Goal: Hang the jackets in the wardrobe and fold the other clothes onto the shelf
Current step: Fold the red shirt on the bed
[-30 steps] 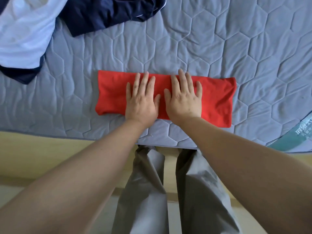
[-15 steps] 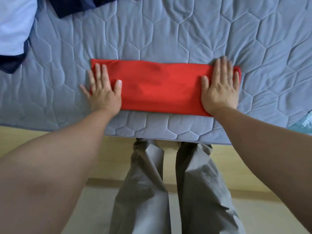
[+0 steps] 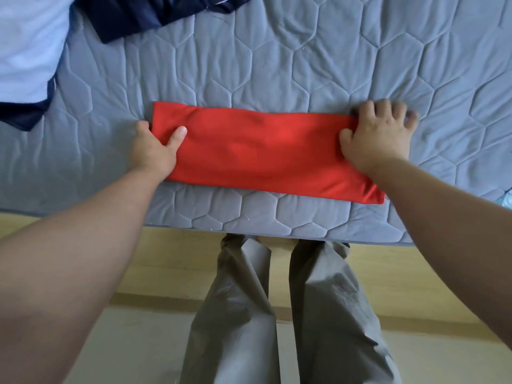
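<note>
Both hands have gone from lying flat on the one red folded cloth strip (image 3: 263, 153) to taking hold of its two ends. At the centre of the frame, near the front edge of the grey quilted mattress (image 3: 277, 65), the left hand (image 3: 155, 151) pinches the left end, thumb on top and fingers tucked under; the right hand (image 3: 379, 134) curls its blurred fingers round the right end, thumb on the fabric. One white garment (image 3: 27, 45) and one dark navy garment (image 3: 155, 12) lie at the upper left.

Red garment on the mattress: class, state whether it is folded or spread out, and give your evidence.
Folded. The red garment lies as a narrow, flat strip with straight edges; no sleeves or collar show.
</note>
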